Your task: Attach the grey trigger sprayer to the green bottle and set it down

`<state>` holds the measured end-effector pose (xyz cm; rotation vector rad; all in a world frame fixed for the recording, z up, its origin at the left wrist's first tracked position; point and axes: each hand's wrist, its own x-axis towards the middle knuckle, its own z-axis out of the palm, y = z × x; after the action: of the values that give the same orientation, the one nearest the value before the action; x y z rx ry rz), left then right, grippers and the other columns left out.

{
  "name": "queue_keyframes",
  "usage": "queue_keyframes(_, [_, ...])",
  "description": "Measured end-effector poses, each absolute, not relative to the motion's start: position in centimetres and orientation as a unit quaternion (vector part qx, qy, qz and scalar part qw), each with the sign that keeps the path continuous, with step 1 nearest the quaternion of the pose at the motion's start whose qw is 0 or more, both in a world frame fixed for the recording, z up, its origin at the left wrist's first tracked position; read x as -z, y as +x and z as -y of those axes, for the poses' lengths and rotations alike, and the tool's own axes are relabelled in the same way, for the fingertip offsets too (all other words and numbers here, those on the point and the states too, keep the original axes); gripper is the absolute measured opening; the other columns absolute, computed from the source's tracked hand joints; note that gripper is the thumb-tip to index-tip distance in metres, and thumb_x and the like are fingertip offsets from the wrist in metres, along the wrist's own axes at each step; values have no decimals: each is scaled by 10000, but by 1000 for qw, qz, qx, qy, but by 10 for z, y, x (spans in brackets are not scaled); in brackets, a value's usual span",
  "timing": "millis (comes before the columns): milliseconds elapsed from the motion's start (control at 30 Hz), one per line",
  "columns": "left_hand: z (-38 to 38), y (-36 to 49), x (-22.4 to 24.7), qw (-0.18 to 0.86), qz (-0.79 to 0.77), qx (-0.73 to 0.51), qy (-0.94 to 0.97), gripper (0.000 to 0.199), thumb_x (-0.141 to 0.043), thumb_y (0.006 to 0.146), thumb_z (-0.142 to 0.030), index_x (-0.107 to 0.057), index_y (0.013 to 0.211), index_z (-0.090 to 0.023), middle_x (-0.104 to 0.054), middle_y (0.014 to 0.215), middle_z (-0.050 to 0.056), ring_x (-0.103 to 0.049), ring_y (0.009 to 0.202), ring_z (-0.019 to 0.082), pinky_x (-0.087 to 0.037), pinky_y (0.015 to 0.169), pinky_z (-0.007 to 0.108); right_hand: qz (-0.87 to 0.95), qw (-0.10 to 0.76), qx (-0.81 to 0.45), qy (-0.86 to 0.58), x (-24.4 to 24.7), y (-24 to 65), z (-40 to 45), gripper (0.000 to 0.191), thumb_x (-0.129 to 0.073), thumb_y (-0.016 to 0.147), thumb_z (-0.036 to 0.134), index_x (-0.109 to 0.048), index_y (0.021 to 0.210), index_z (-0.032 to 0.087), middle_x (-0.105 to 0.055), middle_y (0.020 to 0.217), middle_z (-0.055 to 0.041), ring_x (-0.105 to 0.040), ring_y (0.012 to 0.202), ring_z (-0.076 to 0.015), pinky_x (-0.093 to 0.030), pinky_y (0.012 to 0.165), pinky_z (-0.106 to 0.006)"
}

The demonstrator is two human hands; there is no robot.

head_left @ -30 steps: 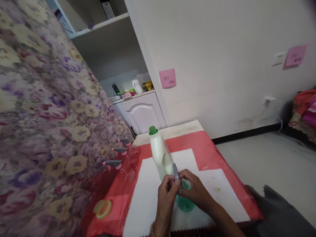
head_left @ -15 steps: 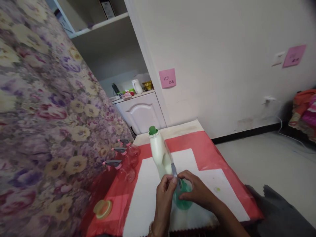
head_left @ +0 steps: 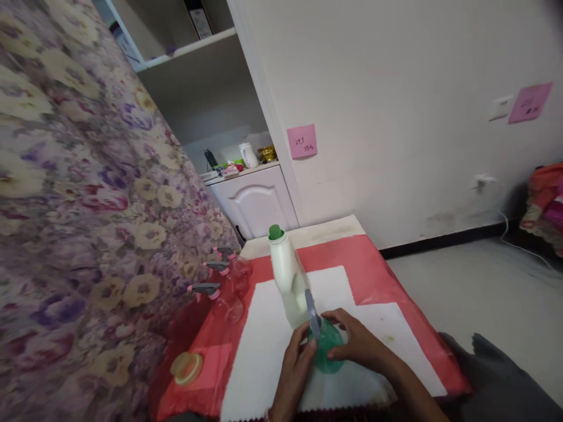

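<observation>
A green see-through spray bottle (head_left: 331,351) with a grey trigger head (head_left: 311,313) stands on the white cloth near the table's front. My left hand (head_left: 297,358) holds it from the left, fingers at its neck just below the trigger head. From the right, my right hand (head_left: 359,344) curves round the bottle's shoulder, thumb and fingers against it. Right behind it stands a tall pale green jug (head_left: 285,269), its mouth uncapped around a green spout.
Three clear spray bottles (head_left: 229,306) with grey and pink heads line the table's left side. A yellowish round cap (head_left: 187,369) lies on the red tablecloth (head_left: 352,252). A floral curtain (head_left: 105,234) hangs close at left; a wall rises behind the table.
My left hand has slid down from the trigger head to the bottle's neck. My right hand has stayed around the bottle. The view has shifted slightly.
</observation>
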<state>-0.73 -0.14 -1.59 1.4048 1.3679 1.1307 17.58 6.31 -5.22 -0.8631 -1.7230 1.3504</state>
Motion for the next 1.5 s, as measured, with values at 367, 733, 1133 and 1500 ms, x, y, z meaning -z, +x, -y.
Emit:
queue_keyframes(367, [6, -13, 36, 346, -585, -427, 596, 643, -789, 641, -299, -596, 1252, -239, -600, 1025, 53, -554, 1021, 263, -421, 927, 382, 690, 351, -552, -308, 54, 199, -53, 592, -739, 735, 332, -522, 1276, 228, -587, 1298, -109, -535, 1208, -282, -389, 1034, -485])
queue_keyframes(733, [6, -7, 58, 424, -493, -455, 609, 894, -888, 496, -290, -496, 1294, -204, -568, 1295, 111, -495, 1216, 328, -363, 1052, 431, 709, 375, -563, -199, 58, 193, -43, 622, -620, 824, 509, -447, 1363, 252, -507, 1381, -131, -459, 1297, -319, -348, 1075, -502])
queue_keyframes(1133, [39, -40, 56, 429, -488, -443, 618, 946, -868, 504, -249, -435, 1344, -212, -562, 1319, 95, -496, 1230, 318, -358, 1072, 429, 698, 415, -560, -166, 80, 156, -16, 567, -551, 889, 448, -399, 1411, 289, -430, 1439, -120, -420, 1328, -328, -376, 1077, -480])
queue_keyframes(1500, [41, -133, 55, 277, -616, -559, 481, 804, -824, 534, -256, -479, 1260, -208, -608, 1248, 113, -569, 1160, 311, -447, 992, 439, 668, 451, -518, -286, 113, 141, 0, 387, -543, 906, 385, -509, 1276, 276, -534, 1324, -120, -544, 1217, -289, -462, 1025, -455])
